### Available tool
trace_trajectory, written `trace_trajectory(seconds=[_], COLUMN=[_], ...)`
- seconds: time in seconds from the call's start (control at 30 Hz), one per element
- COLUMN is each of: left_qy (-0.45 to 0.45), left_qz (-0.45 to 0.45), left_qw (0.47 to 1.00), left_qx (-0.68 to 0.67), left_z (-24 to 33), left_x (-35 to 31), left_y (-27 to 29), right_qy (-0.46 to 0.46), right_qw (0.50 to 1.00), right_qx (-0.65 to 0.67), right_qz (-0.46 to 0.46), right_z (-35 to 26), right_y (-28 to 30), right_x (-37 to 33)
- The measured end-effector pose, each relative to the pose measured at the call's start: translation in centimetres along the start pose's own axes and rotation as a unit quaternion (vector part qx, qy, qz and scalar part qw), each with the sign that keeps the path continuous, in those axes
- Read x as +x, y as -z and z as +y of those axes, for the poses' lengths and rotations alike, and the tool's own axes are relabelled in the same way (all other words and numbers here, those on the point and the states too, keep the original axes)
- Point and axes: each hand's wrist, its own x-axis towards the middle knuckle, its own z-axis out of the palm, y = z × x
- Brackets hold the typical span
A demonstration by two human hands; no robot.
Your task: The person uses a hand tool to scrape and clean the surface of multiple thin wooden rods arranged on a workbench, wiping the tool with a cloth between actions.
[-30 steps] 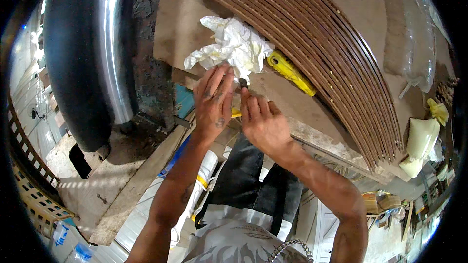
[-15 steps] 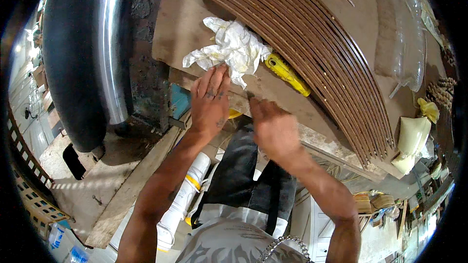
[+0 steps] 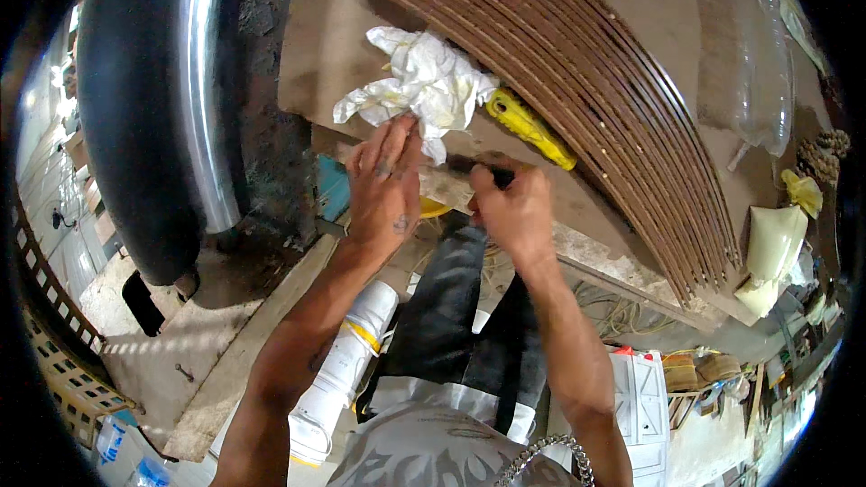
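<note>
My left hand (image 3: 386,185) lies with its fingers stretched out and close together at the front edge of the cardboard-covered table. Its fingertips touch or nearly touch a crumpled white cloth (image 3: 424,77) with yellowish stains. To its right, my right hand (image 3: 516,207) is closed round a small dark tool (image 3: 502,178); a dark end points left toward the cloth, but most of it is hidden, so its kind cannot be told. Beyond that hand a yellow-handled utility knife (image 3: 530,129) rests beside a row of long, thin, curved brown strips (image 3: 577,81).
A large black roller (image 3: 135,108) with a shiny metal bar stands at the left. On the far right are a tied bag of pale material (image 3: 776,243) and clear plastic wrapping (image 3: 762,99). White buckets (image 3: 347,352) stand below the table by my legs.
My right hand has turned and drawn up slightly, so more of the dark tool shows in its grip. My left hand has stayed nearly in place by the cloth.
</note>
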Motion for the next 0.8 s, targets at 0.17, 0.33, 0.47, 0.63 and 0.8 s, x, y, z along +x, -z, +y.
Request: trace_trajectory(seconds=[0.17, 0.33, 0.47, 0.63, 0.8], left_qy=[0.004, 0.115, 0.238, 0.352, 0.250], left_qz=[0.005, 0.067, 0.036, 0.129, 0.140], left_qw=[0.999, 0.973, 0.940, 0.851, 0.934], left_qx=[-0.050, -0.189, -0.240, -0.367, -0.211], left_z=[-0.2, 3.5, 5.0, 4.7, 6.3], left_x=[-0.3, -0.7, -1.3, 0.0, 0.7], left_y=[0.6, 3.9, 3.8, 3.2, 6.9], right_qy=[0.023, -0.017, 0.001, 0.053, 0.081], right_qw=[0.999, 0.961, 0.953, 0.964, 0.965], right_qx=[-0.021, 0.254, 0.289, 0.259, 0.244], right_qz=[-0.009, -0.104, -0.092, -0.033, -0.056], right_z=[1.4, 1.9, 1.6, 1.4, 1.6], right_y=[2.1, 6.8, 8.3, 8.6, 9.9], right_x=[-2.8, -5.9, -6.6, -7.0, -7.9])
